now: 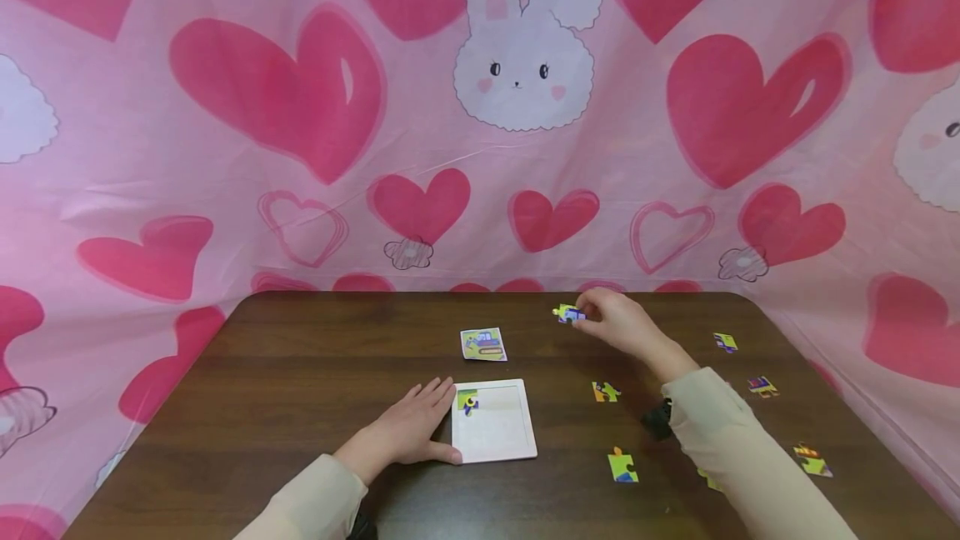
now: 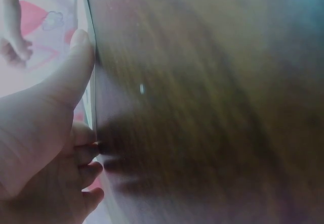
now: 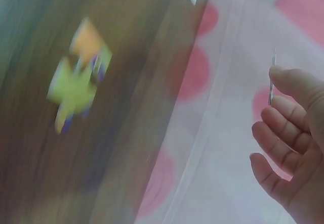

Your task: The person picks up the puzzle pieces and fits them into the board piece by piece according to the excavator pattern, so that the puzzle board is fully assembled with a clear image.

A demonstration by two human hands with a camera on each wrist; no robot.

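Note:
My right hand [image 1: 618,323] pinches a puzzle piece [image 1: 568,313] between thumb and fingers near the far side of the table. In the right wrist view that piece [image 3: 272,85] shows edge-on, raised off the tabletop. My left hand [image 1: 412,425] rests flat at the left edge of a white puzzle tray [image 1: 495,444], fingers straight, thumb at the tray's near corner. One puzzle piece [image 1: 468,402] lies in the tray's upper left corner. Behind the tray lies a square picture card [image 1: 483,344] showing a vehicle.
Several loose puzzle pieces lie on the right of the brown table [image 1: 300,373], among them an orange-green piece [image 1: 606,392], a green piece [image 1: 622,467] and a piece by the right edge [image 1: 812,460]. A pink heart-patterned cloth [image 1: 420,107] hangs behind the table.

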